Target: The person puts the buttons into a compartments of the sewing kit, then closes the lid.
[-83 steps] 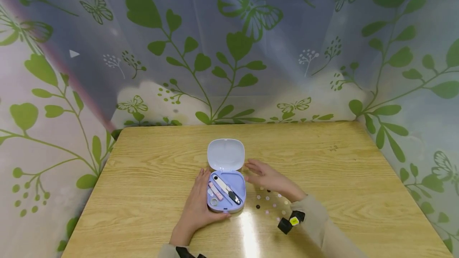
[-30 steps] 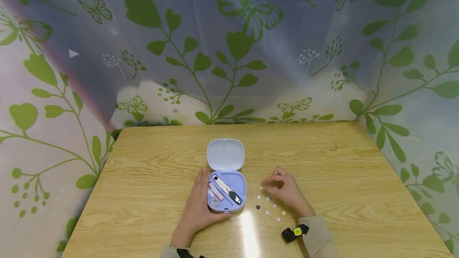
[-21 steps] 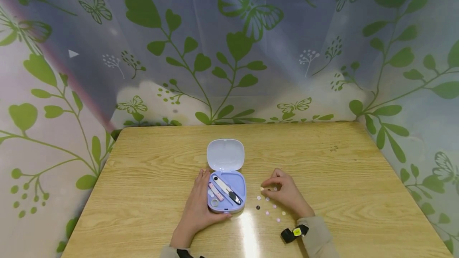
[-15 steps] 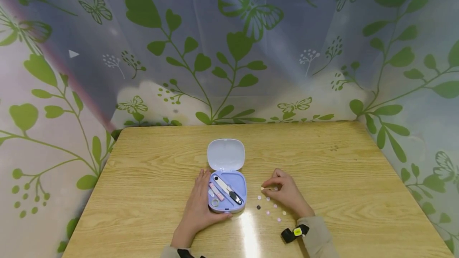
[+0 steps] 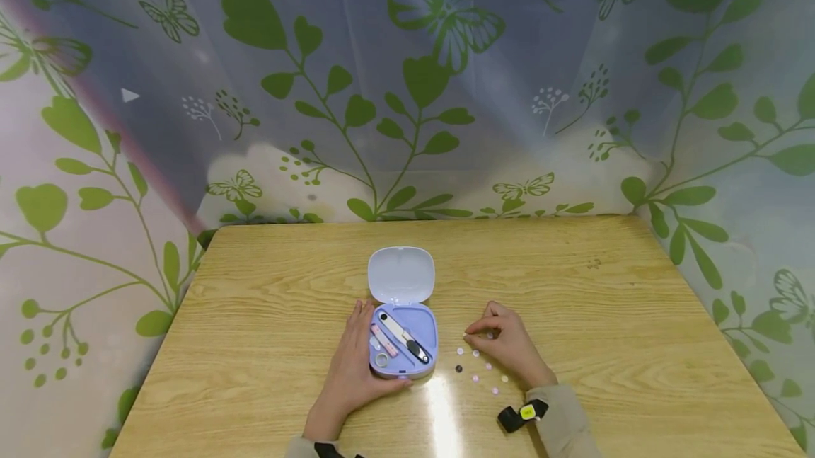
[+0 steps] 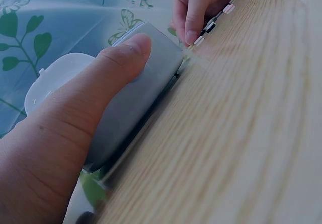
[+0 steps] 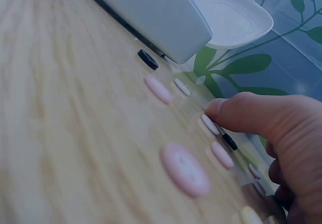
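A lilac sewing box (image 5: 420,318) stands on the table with its white lid (image 5: 401,274) swung back. My left hand (image 5: 349,366) grips it, fingers along the left side and thumb across the front wall. Inside lie a white tool with a black end (image 5: 404,338), a pink patterned strip (image 5: 383,340) and a small pale ring (image 5: 381,359). Right of the box, my right hand (image 5: 509,345) pinches a small pale button between thumb and index finger, close to the tabletop; the fingertips mostly cover it. Several loose buttons lie around, including a pink one (image 7: 186,169) and a black one (image 7: 148,59).
The wood-grain table (image 5: 286,267) runs up to a curtain (image 5: 356,161) printed with leaves and butterflies, which also hangs along both sides. A strip of bright glare (image 5: 442,415) falls on the tabletop in front of the box. Both wrists wear black straps.
My right hand has gone from beside the box's right edge to the buttons further right. Its thumb and index finger have closed on a pale yellowish button. The left hand stays on the box.
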Available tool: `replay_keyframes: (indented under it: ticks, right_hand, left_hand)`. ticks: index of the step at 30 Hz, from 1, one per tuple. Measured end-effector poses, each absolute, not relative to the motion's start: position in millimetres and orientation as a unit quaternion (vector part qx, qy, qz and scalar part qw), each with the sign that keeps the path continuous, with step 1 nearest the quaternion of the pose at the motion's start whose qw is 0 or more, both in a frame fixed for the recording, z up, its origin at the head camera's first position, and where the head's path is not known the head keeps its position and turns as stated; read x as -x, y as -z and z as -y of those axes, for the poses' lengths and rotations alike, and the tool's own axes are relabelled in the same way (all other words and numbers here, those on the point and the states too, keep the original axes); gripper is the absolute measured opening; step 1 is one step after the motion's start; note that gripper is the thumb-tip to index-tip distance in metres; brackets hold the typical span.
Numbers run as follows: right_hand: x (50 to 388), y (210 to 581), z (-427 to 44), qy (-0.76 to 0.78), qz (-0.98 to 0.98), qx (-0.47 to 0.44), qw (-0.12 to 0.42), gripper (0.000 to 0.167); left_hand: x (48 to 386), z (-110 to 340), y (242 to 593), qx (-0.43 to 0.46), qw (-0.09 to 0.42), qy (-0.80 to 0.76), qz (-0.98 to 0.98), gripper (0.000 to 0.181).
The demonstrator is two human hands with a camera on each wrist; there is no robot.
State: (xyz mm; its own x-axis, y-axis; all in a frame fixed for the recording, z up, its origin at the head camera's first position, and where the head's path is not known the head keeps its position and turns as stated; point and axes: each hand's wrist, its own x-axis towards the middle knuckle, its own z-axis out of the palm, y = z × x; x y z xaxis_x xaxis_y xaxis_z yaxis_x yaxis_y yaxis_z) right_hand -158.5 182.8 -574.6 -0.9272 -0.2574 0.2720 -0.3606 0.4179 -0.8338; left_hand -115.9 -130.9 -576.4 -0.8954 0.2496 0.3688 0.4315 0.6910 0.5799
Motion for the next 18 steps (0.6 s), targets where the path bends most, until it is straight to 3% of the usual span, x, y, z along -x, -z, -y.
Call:
replay_keyframes:
  ticks: [10,18]
  right_hand:
    - [144.8,535.9,-172.3,-0.502,0.842,-0.191,0.047,0.009]
    - [144.0,535.5,-171.7,-0.506,0.837,-0.202,0.058,0.009]
  left_hand:
    - [116.1,131.1,575.2,0.18,0.118,0.354,0.91,0.136]
    - [116.9,131.3,576.7,0.179,0.118,0.355,0.91,0.136]
